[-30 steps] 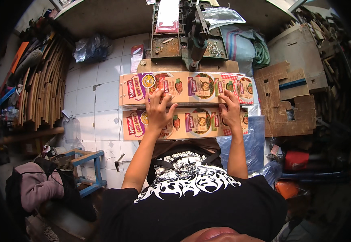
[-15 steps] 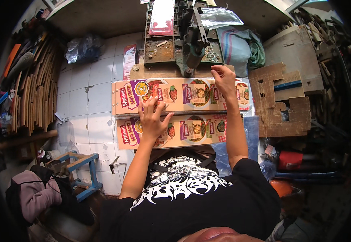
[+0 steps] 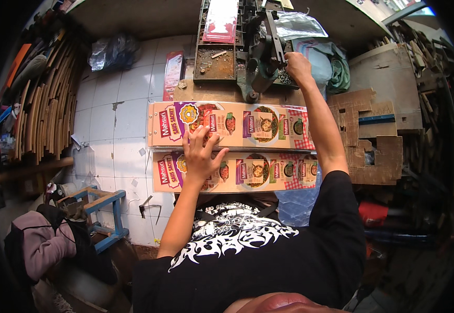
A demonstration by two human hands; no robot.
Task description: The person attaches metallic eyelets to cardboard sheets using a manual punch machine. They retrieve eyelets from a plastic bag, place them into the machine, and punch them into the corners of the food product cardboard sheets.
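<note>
Two long printed cardboard strips with food pictures lie across in front of me, an upper strip (image 3: 234,128) and a lower strip (image 3: 261,180) closer to my body. My left hand (image 3: 202,155) rests flat over both, its fingers spread on the upper one. A dark green hand press (image 3: 263,78) stands just beyond the upper strip. Beside its arm, my right hand (image 3: 298,68) reaches over the tray compartment of small shiny metal pieces (image 3: 285,78). Its fingers are curled, and the press partly hides their tips.
Left of the press is a rusty tray (image 3: 215,65) with loose bits and a red-and-white printed sheet (image 3: 221,23). A brown board with cutouts (image 3: 362,151) lies at right. A blue-framed stool (image 3: 104,208) stands at lower left, and stacked boards (image 3: 49,104) lean at far left.
My right hand has moved away from me and slightly right, from above the upper strip to the tray beside the press. My left hand stays on the strips. The view has shifted slightly.
</note>
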